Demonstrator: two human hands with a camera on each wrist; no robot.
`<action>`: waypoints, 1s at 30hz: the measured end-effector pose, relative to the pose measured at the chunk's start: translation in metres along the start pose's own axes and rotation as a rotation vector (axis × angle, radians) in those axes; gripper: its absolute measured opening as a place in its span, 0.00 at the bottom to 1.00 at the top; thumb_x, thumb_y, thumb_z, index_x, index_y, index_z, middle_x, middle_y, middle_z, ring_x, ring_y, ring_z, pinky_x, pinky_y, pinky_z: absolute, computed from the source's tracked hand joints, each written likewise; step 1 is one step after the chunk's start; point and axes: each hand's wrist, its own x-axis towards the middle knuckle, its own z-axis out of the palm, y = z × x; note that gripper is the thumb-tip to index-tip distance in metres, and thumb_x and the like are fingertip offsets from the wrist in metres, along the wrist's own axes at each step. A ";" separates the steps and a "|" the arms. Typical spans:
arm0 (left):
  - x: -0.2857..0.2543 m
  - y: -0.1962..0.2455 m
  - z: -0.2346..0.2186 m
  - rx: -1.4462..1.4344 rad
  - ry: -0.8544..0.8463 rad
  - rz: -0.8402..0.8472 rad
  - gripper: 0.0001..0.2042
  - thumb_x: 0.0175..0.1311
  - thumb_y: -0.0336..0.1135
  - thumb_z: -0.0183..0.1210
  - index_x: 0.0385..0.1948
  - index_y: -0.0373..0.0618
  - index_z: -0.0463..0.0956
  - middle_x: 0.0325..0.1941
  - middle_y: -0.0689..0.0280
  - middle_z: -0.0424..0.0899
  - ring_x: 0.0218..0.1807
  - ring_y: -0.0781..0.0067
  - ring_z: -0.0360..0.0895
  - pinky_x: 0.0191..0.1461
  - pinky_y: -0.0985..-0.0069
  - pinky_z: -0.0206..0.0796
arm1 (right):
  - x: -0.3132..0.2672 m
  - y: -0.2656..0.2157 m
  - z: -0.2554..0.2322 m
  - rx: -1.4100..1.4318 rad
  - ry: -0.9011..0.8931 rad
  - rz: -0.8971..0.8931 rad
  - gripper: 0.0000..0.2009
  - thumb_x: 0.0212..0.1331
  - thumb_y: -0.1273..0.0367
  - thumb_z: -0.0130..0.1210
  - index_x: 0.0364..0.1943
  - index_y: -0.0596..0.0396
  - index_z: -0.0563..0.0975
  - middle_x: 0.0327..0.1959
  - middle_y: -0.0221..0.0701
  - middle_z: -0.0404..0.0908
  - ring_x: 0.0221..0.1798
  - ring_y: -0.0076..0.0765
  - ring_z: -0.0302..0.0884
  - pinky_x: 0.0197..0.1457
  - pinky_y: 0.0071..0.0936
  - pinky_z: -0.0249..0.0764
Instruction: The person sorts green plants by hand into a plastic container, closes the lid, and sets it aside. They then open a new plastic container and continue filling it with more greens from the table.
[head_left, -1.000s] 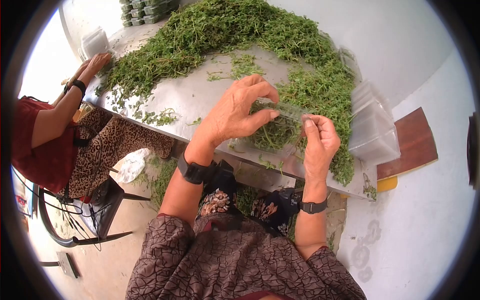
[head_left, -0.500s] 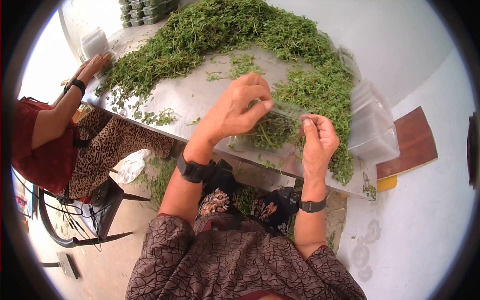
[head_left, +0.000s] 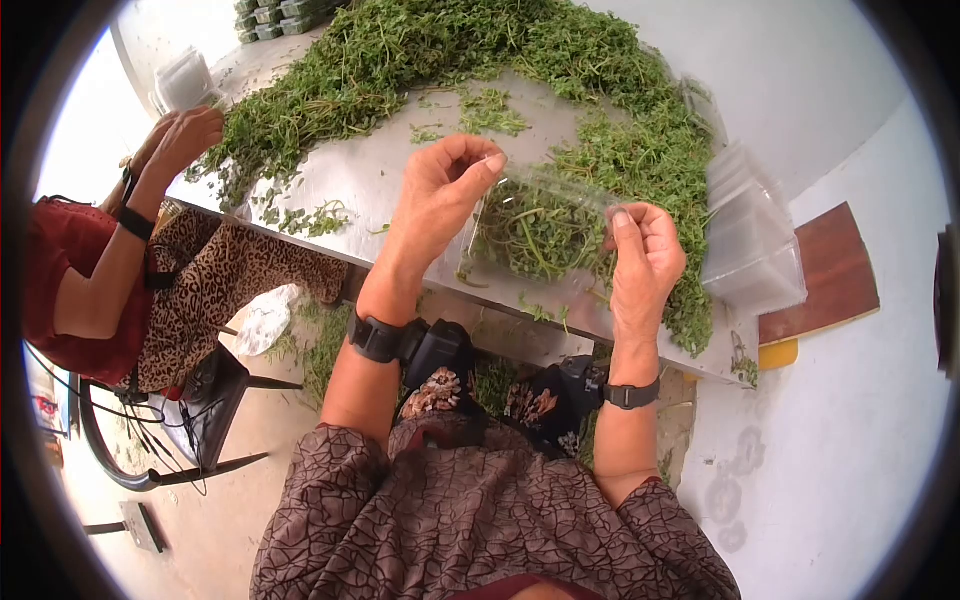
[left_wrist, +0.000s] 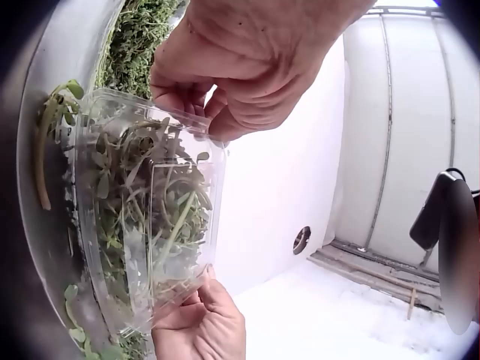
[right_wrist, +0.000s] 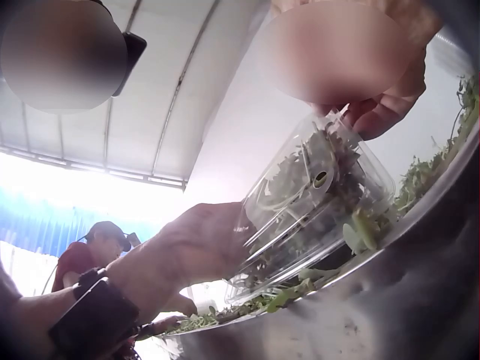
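A clear plastic box [head_left: 540,232] filled with green leafy stems stands tilted at the table's near edge. My left hand [head_left: 445,185] pinches its far left corner between thumb and curled fingers. At the right corner, my right hand [head_left: 645,262] pinches the rim, thumb on top. In the left wrist view the left hand [left_wrist: 247,75] comes down over one end of the box [left_wrist: 150,217], and the right hand [left_wrist: 202,326] grips the opposite end. Stems press against the clear wall.
Heaped greens [head_left: 420,65] spread along the back and right of the metal table [head_left: 350,170]. Nested empty clear boxes [head_left: 750,245] stand at the right edge. Several filled boxes [head_left: 275,18] are stacked far left. Another person's hands [head_left: 180,140] work at the left.
My left hand has slid left, off the top of the box to its corner, uncovering more of the greens inside. The right hand keeps its grip at the right corner.
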 end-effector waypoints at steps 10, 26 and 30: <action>-0.001 0.004 0.002 0.003 0.041 0.016 0.11 0.62 0.35 0.58 0.38 0.35 0.78 0.27 0.73 0.76 0.29 0.86 0.67 0.34 0.86 0.60 | 0.009 -0.006 0.000 0.002 -0.039 0.100 0.07 0.58 0.72 0.57 0.37 0.63 0.77 0.28 0.23 0.77 0.26 0.13 0.66 0.29 0.14 0.64; -0.020 0.011 -0.002 -0.049 0.043 0.009 0.10 0.59 0.32 0.59 0.35 0.33 0.77 0.29 0.71 0.78 0.32 0.85 0.71 0.36 0.85 0.63 | -0.002 -0.003 -0.001 -0.040 -0.034 -0.035 0.07 0.58 0.73 0.58 0.37 0.63 0.78 0.27 0.21 0.76 0.27 0.13 0.66 0.30 0.14 0.63; -0.016 0.001 0.004 -0.015 0.095 0.067 0.12 0.61 0.33 0.58 0.40 0.33 0.76 0.31 0.69 0.78 0.33 0.84 0.72 0.38 0.84 0.65 | 0.002 0.000 0.003 -0.015 0.000 0.001 0.09 0.58 0.72 0.57 0.39 0.64 0.78 0.28 0.23 0.77 0.27 0.13 0.66 0.29 0.14 0.64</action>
